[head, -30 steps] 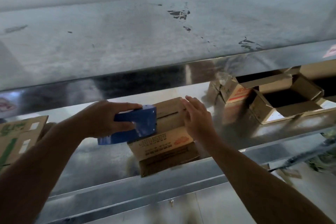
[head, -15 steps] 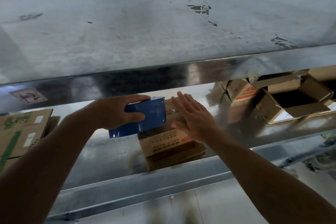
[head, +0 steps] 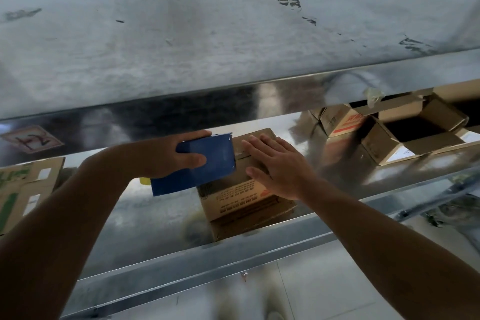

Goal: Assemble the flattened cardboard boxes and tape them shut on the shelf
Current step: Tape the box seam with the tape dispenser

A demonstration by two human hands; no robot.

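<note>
A small brown cardboard box [head: 241,197] with printed text stands on the shiny metal shelf [head: 145,226], near its front edge. My right hand [head: 280,163] lies flat on the box's top, fingers straight and spread. My left hand [head: 176,156] grips a blue tape dispenser [head: 205,166], whose right end sits against the box's top left edge. The seam on top of the box is mostly hidden by my hand and the dispenser.
Open-topped assembled boxes [head: 415,140] and a smaller red-printed box [head: 342,119] stand at the back right of the shelf. Flattened cardboard with green print [head: 23,187] lies at the left. The upper shelf's metal lip [head: 233,96] hangs low just above my hands.
My right hand slid from the box's right side onto its top and now presses flat. The dispenser stays against the box's top left edge.
</note>
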